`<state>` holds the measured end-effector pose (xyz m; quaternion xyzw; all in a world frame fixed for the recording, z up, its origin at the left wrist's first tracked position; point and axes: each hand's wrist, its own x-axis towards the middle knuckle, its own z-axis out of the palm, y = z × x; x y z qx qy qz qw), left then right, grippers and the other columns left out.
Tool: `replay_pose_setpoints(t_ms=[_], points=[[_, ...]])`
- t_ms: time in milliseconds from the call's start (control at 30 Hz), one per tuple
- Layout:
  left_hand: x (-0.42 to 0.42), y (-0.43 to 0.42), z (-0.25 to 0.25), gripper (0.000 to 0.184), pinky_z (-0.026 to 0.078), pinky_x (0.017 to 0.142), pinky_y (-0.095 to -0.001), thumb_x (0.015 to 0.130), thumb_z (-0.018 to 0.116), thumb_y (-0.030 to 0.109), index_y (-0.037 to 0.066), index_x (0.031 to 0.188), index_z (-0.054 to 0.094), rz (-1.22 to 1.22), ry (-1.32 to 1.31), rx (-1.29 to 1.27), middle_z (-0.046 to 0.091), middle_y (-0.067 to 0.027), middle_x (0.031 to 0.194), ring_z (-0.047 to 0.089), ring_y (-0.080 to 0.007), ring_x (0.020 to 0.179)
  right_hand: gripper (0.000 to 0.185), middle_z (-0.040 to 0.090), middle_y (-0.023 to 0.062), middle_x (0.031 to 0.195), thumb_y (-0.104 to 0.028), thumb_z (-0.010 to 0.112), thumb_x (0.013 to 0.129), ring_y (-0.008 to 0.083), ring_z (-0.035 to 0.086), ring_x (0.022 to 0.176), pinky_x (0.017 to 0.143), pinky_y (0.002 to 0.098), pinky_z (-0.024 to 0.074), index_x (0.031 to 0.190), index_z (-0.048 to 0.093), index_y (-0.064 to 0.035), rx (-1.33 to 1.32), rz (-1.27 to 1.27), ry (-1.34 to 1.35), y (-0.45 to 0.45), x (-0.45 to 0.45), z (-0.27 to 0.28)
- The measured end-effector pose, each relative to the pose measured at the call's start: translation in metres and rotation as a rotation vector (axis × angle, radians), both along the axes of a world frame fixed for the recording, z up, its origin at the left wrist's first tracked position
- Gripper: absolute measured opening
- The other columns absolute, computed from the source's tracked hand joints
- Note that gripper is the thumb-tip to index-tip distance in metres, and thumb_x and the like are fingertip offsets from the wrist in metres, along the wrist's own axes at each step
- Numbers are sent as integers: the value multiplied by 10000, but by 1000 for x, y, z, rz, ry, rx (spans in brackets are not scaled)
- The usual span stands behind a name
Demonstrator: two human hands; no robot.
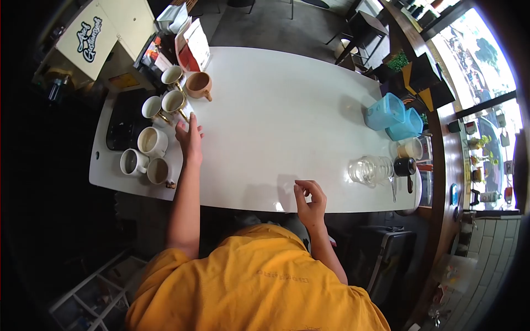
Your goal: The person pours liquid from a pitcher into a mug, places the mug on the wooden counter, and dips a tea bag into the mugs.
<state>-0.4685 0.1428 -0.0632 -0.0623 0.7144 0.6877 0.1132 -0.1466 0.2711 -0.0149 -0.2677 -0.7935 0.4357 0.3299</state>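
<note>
Landmark: the brown cup (199, 85), which is sitting at the far left part of the white table (276, 127).

Left of and nearer me than the brown cup, a black flat unit (122, 124) is lying beside the cups. Nearer me still, three white mugs (152, 142) are standing in a close cluster. Immediately left of the brown cup, three gold-handled cups (174, 101) are standing close together, openings upward. The one closest to me on the right side is the cup nearest my left hand.

On the near side of the brown cup, my left hand (190, 138) is reaching toward that gold-handled cup. Its fingers are spreading slightly, with the thumb apart from the index finger. I cannot tell whether a fingertip is touching the cup.

Right of and well nearer me than the brown cup, my right hand (311, 204) is hovering by the near table edge. Its fingers are curling toward the thumb; I cannot tell whether they are pinching anything.

Far right of the brown cup, clear glassware (371, 170) is standing near the near edge. Two blue containers (385, 112) are standing beyond it, and a black-topped item (406, 166) and a beige container (410, 149) are sitting just beside it.
</note>
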Motion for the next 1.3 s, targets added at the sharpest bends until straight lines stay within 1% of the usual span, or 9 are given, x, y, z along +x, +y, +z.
replay_pose_setpoints(t_ms=[300,367,500,600,800,867,1000,1133,1300], points=[[-27,10,-45,378,454,702,-301,987,447,375,12,1082,488,59,201,135,541,-84,1077,589,-166,870,91,602,49,789,13,622,841,95,489,656,596,227,398,926,652,4,-3,-170,96,14,34,-6],[-21,4,-46,365,398,672,-255,982,439,420,63,1033,490,38,209,139,482,16,883,494,-89,746,99,626,70,792,13,636,828,120,520,654,587,244,408,922,654,-12,-1,-183,125,21,41,-5],[44,-2,-14,357,355,655,-238,990,433,414,65,1029,494,63,269,85,400,42,795,392,-63,715,92,618,59,785,9,637,832,107,484,634,582,236,399,921,655,-9,-9,-151,154,40,62,1],[104,-11,10,340,385,720,-232,1002,449,357,32,920,503,13,345,63,507,-12,847,444,-91,748,88,537,-5,759,-9,615,872,47,446,650,595,199,377,951,649,12,-19,-105,160,60,83,5],[207,-15,55,332,316,615,-205,945,606,288,69,739,466,-386,382,-62,374,74,705,319,-44,679,94,597,48,756,-16,637,831,110,499,648,603,249,402,922,662,-7,-68,-51,133,90,119,14],[237,-8,67,265,315,586,-197,919,646,234,27,791,542,-580,360,-17,433,85,686,336,-24,655,183,610,55,783,-34,676,789,127,525,673,619,259,406,970,658,-14,-70,6,116,95,128,24],[290,23,82,204,430,653,-191,891,677,177,-14,933,619,-896,163,138,613,24,804,523,-26,753,563,598,113,1081,-180,807,694,230,572,964,807,320,459,1192,580,-53,-55,344,72,99,146,50],[321,54,103,198,466,683,-192,858,706,121,-9,844,557,-1101,26,228,628,-16,866,583,-59,840,863,494,132,1320,-300,862,621,320,489,1191,995,404,409,1350,455,-85,57,460,71,103,163,56],[321,79,102,229,429,643,-208,872,695,166,9,823,536,-1377,-6,239,566,10,810,503,-51,742,774,581,81,1258,-122,846,598,285,501,1184,982,372,421,1286,494,-68,15,267,136,88,182,52]])
